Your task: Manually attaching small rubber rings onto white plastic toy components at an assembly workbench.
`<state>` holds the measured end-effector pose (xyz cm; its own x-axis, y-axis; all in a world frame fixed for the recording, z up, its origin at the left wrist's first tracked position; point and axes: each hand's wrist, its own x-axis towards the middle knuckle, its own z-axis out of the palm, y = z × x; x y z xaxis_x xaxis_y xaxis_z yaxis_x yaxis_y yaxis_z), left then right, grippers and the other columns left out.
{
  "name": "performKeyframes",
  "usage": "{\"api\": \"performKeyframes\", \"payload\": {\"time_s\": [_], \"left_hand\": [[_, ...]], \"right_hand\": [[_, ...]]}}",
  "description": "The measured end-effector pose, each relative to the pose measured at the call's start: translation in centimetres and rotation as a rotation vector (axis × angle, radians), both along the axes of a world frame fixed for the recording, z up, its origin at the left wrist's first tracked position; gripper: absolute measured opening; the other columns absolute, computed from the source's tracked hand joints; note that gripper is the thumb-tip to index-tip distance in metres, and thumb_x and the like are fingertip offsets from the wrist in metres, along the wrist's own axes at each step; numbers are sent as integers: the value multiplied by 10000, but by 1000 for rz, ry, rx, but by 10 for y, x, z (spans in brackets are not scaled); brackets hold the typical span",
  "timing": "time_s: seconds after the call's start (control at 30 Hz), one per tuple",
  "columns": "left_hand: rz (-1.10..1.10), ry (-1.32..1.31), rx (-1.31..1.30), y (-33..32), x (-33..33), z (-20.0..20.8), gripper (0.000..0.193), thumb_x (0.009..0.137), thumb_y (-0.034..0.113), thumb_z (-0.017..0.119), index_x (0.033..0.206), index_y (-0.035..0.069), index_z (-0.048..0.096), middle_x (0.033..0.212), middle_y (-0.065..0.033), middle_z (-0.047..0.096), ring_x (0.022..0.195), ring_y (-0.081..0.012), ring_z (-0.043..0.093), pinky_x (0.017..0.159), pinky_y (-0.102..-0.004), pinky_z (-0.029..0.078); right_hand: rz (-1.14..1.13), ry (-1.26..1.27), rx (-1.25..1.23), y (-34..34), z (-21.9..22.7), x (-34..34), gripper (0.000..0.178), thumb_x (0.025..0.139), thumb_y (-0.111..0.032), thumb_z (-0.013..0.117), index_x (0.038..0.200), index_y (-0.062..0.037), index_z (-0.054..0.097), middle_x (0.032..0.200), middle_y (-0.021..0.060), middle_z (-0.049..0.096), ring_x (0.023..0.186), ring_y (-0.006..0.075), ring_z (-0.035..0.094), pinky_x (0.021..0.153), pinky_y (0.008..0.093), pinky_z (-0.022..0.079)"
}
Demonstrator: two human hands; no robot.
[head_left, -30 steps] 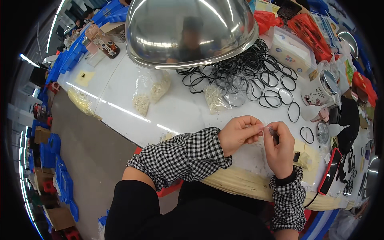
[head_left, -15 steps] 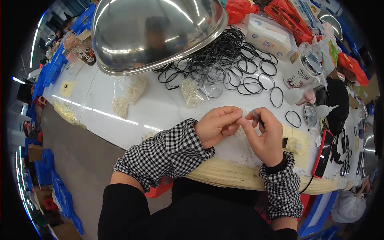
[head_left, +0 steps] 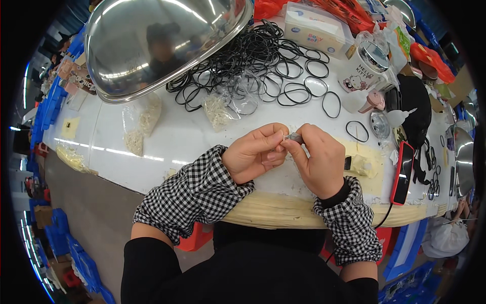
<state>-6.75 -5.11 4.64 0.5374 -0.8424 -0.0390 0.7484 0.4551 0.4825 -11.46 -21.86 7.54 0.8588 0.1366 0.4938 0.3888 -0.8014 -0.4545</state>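
Note:
Close together over the table's front edge, both my hands are closed in pinches. My left hand [head_left: 255,152] pinches a small pale piece [head_left: 284,137] between thumb and forefinger; it is too small to name. My right hand [head_left: 321,159] grips a short grey tool with a metal-looking tip [head_left: 294,137], which points at the left fingertips. Most of that tool is hidden by my fingers. Beyond the hands lies a tangled heap of black rubber rings [head_left: 238,55], with single rings such as the loose black ring [head_left: 357,131] spread to the right.
A big shiny metal bowl [head_left: 157,45] leans at the back left. Plastic bags of small pale pieces [head_left: 134,142] lie in front of it. To the right are a plastic box [head_left: 314,30], a cat-printed cup [head_left: 359,76], a white squeeze bottle [head_left: 400,116] and a red-cased phone [head_left: 403,172].
The grey tool has swung forward in my right hand, its tip now at the left fingertips. My left fingers have spread a little, and the whole view has shifted.

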Motion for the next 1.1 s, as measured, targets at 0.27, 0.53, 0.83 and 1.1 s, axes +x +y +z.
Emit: {"api": "performKeyframes", "payload": {"time_s": [0.27, 0.53, 0.83, 1.1], "left_hand": [[-13, -32, -21, -1, 1, -3, 132, 975, 206, 467, 978, 80, 508, 790, 37, 502, 654, -39, 397, 628, -181, 352], [-11, -55, -36, 0, 0, -4, 122, 971, 204, 476, 979, 88, 511, 816, 34, 501, 655, -35, 395, 628, -181, 350], [-26, -90, -59, -1, 0, -6, 143, 975, 217, 468, 959, 80, 504, 803, 38, 472, 649, -31, 376, 608, -173, 338], [-28, -100, -55, -1, 0, -4, 145, 977, 218, 462, 945, 80, 497, 793, 36, 456, 642, -31, 371, 588, -176, 330]], "right_hand": [[11, -11, -16, -1, 0, -1, 311, 842, -328, 632, 736, -73, 489, 601, 51, 493, 516, 231, 518, 452, 331, 384], [25, 10, -26, -1, 1, -3, 295, 843, -323, 635, 736, -78, 511, 589, 46, 486, 493, 218, 508, 433, 326, 375], [23, -36, -3, 0, 1, -2, 310, 841, -325, 639, 731, -69, 503, 605, 47, 495, 506, 221, 514, 451, 322, 389], [43, -15, -5, 0, 2, -4, 303, 836, -320, 646, 732, -73, 505, 606, 41, 504, 503, 217, 517, 447, 320, 390]]}}
